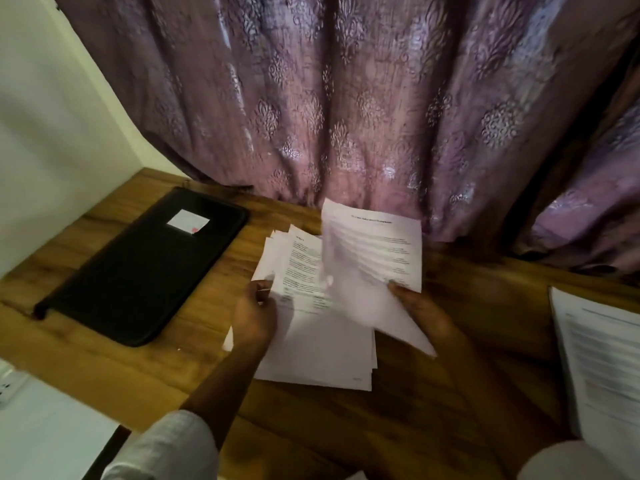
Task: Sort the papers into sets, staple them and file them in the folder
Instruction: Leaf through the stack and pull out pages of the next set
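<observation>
Head view: your left hand (254, 315) pins the paper stack (313, 344) at its left edge, fingers closed on the sheets. Stack lies mid-table (145, 372), long axis running away from you. Your right hand (420, 313) pinches a lifted sheet (372, 251), blurred, top edge toward the curtain (346, 98). Black folder (145, 265) lies left, closed, long axis diagonal.

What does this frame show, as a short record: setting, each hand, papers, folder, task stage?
setting: wooden desk against a purple curtain
left hand: grips the left edge of the paper stack
right hand: lifts a printed sheet off the stack, blurred
other papers: second pile at the desk's right edge
folder: black, closed, flat, left of the stack, with a white label
stapler: not visible
task stage: sorting; nothing filed yet
</observation>
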